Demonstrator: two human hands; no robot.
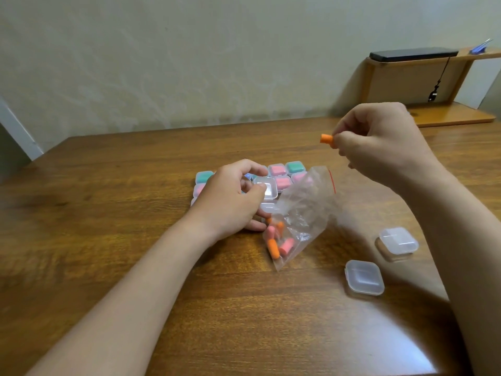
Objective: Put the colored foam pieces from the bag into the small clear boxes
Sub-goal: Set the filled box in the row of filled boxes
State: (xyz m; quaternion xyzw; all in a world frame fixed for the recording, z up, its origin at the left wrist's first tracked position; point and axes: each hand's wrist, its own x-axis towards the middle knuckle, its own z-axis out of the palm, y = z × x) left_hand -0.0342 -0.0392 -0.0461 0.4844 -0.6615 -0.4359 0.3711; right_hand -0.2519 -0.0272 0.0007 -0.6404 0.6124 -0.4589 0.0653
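Right hand [379,142] raised above the tabletop [108,213], fingers curled, thumb and forefinger pinching one orange foam piece [326,138] by its end. The piece juts out to the left, clear of everything else. Left hand [230,196] low on the tabletop, fingers curved round an empty clear box [267,188]: thumb against its near edge, forefinger arched over its far side. This box sits at the near edge of a cluster of filled boxes [277,169] holding pink and green foam. Clear bag [303,204] with a red seal strip stands slumped just right of the left hand, touching its lower fingers; whether they hold it cannot be told. Orange and pink foam pieces [273,248] lie in its bottom corner. Two lidded clear boxes [364,276] rest apart at lower right, beneath the right forearm. Wooden shelf [447,115] at rear right.
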